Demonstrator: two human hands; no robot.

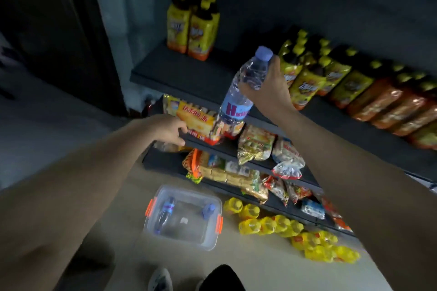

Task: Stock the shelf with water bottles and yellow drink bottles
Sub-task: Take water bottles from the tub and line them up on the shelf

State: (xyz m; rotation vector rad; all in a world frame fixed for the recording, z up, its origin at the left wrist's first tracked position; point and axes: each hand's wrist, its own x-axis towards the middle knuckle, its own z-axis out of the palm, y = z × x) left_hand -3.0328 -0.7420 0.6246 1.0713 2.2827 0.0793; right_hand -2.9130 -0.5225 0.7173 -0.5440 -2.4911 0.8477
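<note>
My right hand [267, 91] grips a clear water bottle [238, 99] with a purple cap and blue label by its upper part, tilted, in front of the dark shelf [179, 71]. Two groups of yellow drink bottles stand on that shelf: a small group at the left [192, 28] and a long row at the right [331, 78]. My left hand [169, 130] reaches out with relaxed fingers toward a snack pack below the shelf edge, holding nothing. On the floor a clear plastic bin [212, 241] with orange latches holds two more water bottles [164, 214].
Lower shelves carry snack packs and noodle bags [255, 146]. Several yellow-capped bottles [272, 224] lie grouped on the floor by the bottom shelf. A dark door or panel [59, 30] stands at the left. My shoe [160, 279] shows at the bottom edge.
</note>
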